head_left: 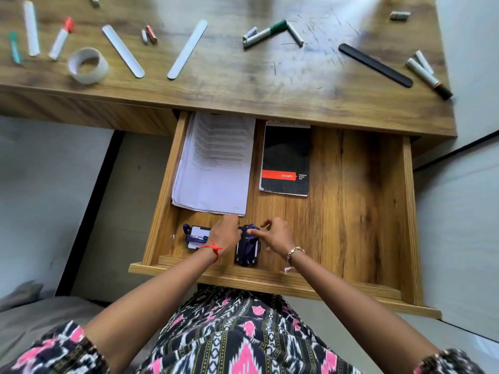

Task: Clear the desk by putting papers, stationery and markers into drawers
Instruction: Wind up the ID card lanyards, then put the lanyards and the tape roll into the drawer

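Two hands meet over one dark badge (247, 249) at the front of the open drawer (356, 211) in the head view. The left hand (225, 234), with a red thread (213, 249) at the wrist, curls its fingers onto the badge's far end. The right hand (276, 236), with a bracelet (295, 251), pinches the blue lanyard (252, 230) bunched at that same end. Both grip the badge, so neither is free. The badge lies on the drawer floor with its long axis running front to back, just beside the front wall. A second badge (197, 234) lies crosswise, just left of the left hand. Farther back in the drawer rest the papers (216, 163), along the left wall, with a pad (286, 157) beside them. What is left to clear lies on the surface (229, 76), beyond the drawer and well apart from both hands, so the next reach probably goes forward and up. A tape roll (87, 65), a red marker (61, 39) and a pale ruler (122, 51) sit to the left, nearer the left hand. To the right, nearer the right hand, are a black ruler (375, 64), slanting from far left to near right, and markers (428, 72) past its near end. A green marker (266, 32) lies almost straight ahead.
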